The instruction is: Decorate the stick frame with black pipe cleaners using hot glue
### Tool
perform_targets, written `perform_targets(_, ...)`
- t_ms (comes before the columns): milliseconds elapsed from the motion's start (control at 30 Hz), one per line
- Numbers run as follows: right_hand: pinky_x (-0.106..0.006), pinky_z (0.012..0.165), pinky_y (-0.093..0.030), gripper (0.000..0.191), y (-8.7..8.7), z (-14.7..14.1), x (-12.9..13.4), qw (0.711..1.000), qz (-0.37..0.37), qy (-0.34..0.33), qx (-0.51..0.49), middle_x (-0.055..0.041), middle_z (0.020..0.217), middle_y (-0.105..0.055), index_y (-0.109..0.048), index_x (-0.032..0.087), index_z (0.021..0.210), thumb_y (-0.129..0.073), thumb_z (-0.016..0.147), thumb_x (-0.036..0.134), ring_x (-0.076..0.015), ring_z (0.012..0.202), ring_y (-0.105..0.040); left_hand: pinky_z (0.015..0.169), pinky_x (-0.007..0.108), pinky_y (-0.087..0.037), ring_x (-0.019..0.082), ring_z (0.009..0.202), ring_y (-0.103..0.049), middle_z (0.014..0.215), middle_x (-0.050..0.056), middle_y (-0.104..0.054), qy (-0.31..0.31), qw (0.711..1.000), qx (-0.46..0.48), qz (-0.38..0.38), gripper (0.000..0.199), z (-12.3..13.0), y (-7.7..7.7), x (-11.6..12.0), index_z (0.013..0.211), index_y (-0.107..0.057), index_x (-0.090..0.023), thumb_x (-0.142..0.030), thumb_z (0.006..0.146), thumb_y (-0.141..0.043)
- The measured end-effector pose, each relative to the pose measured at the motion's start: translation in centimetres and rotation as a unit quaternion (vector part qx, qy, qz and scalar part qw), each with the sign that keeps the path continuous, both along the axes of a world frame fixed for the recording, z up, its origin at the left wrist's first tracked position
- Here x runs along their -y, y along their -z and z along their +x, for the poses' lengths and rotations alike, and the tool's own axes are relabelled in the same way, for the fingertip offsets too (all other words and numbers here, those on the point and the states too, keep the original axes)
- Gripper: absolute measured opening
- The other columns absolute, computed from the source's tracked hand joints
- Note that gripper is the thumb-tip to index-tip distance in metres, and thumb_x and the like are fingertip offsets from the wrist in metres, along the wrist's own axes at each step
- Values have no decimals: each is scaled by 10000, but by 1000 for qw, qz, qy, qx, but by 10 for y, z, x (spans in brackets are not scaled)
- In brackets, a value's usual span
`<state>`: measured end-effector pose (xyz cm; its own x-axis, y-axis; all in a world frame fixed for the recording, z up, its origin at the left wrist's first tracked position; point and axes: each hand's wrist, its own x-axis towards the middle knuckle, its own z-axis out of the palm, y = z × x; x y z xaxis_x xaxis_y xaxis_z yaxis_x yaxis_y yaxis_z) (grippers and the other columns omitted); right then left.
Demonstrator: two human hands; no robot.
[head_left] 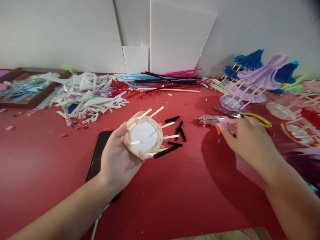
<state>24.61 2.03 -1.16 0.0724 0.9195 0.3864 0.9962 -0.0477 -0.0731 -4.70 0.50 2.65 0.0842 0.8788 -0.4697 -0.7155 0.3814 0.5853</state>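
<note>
My left hand [120, 156] holds a small round base [146, 135] with a white centre and a cream rim. Several pale wooden sticks [167, 125] stand up from that rim. Just right of the base lie short black pipe cleaner pieces [180, 130], and a longer black piece [166, 152] lies against a lower stick. My right hand [250, 140] is closed over the pink handle of a glue gun [210, 120], whose tip points left. Part of that grip is hidden behind the back of the hand. Scissors [232, 113] with yellow handles lie just beyond my right fingers.
A black phone [98, 156] with a white cable lies under my left hand. White scraps [87, 93] are heaped at the back left, near a brown frame [32, 103]. Long pipe cleaners [165, 80] lie along the wall. Blue and purple stick-built pieces [260, 75] stand at right.
</note>
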Motion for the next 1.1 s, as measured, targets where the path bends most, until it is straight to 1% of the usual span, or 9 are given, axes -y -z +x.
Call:
perform_targets(133,-376,706,-490,176,-17,-39,14,973,146,-166,-62,-76,764,-633,-590,231,796,-464,869,331,-237,738,-615,786,501,-570,273,844,-704,955,70,-725,17,1000,4,12,506,-3,4,2,1149,-616,-232,-557,945,-286)
perform_targets(267,-392,736,-459,242,-14,-73,25,937,82,-337,-29,-66,784,-666,-677,219,860,-448,934,247,-218,757,-586,764,401,-580,210,771,-709,826,28,-717,39,998,14,40,494,-3,3,3,995,-601,-213,-544,977,-234)
perform_targets(367,-418,768,-480,275,-1,-79,27,922,-21,-386,-9,-128,943,-694,-666,136,1091,-457,949,243,-247,862,-583,693,327,-586,163,693,-700,797,26,-725,48,995,29,82,505,-3,0,5,862,-578,-186,-489,1000,-198)
perform_targets(467,-436,816,-496,260,8,-74,26,909,-94,-405,-29,-136,990,-685,-664,135,1071,-453,957,236,-258,928,-577,631,283,-583,153,702,-695,815,24,-722,57,991,32,115,492,-3,2,7,846,-578,-181,-464,1004,-208)
perform_targets(567,-426,816,-505,221,8,-68,26,912,-127,-383,-74,-116,926,-674,-666,160,941,-453,951,219,-247,904,-596,613,287,-588,164,729,-684,848,22,-713,67,987,17,146,407,-4,6,8,877,-588,-196,-484,982,-321)
perform_targets(667,-353,692,-513,152,2,-65,28,942,-123,-251,-186,-77,859,-668,-645,187,878,-519,916,263,-205,772,-620,615,302,-597,169,723,-673,839,12,-709,73,984,6,160,253,-2,8,8,877,-590,-208,-435,932,-493)
perform_targets(733,-288,584,-492,132,-4,-66,31,936,-105,-161,-294,-32,754,-661,-635,206,843,-563,888,308,-159,641,-607,601,294,-597,160,692,-667,814,-1,-705,78,984,8,159,167,-1,8,7,857,-589,-209,-372,890,-579)
perform_targets(967,-219,452,-452,138,-16,-76,43,780,-133,-136,-596,38,523,-598,-614,214,715,-656,797,317,-103,446,-554,571,257,-583,149,665,-649,760,-4,-663,73,987,-5,143,117,4,8,8,833,-582,-196,-309,849,-613)
perform_targets(1100,-211,433,-408,176,-14,-82,47,766,-155,-129,-610,47,497,-569,-594,213,707,-659,805,344,-95,437,-529,535,248,-560,148,644,-619,776,6,-631,73,990,-44,113,57,5,6,8,848,-560,-199,-253,862,-550)
